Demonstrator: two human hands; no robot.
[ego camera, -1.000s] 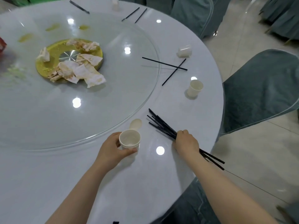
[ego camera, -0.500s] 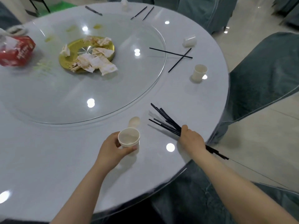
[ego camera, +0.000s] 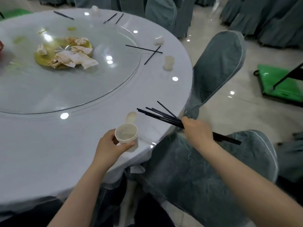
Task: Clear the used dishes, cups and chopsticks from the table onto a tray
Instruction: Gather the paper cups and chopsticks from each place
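My left hand (ego camera: 110,145) grips a white paper cup (ego camera: 126,135) just above the near edge of the round white table (ego camera: 41,153). My right hand (ego camera: 196,130) holds a bundle of several black chopsticks (ego camera: 161,115), lifted at the table's right edge with the tips fanned toward the table. Two loose black chopsticks (ego camera: 148,50) lie crossed at the far right, next to another white cup (ego camera: 168,63) and a tipped cup (ego camera: 158,41). More chopsticks (ego camera: 113,18) lie at the far edge. A gold plate (ego camera: 63,54) with crumpled napkins sits on the glass turntable (ego camera: 82,86).
Grey-green covered chairs (ego camera: 218,66) stand close around the table, one right under my right arm. A green bin (ego camera: 278,84) sits on the tiled floor at the right. A single dark chopstick (ego camera: 64,15) and a small white cup (ego camera: 95,9) lie at the far rim.
My right hand has lifted the chopstick bundle off the table and drawn it toward the right edge. The left hand has raised the cup slightly. My view has swung to the right.
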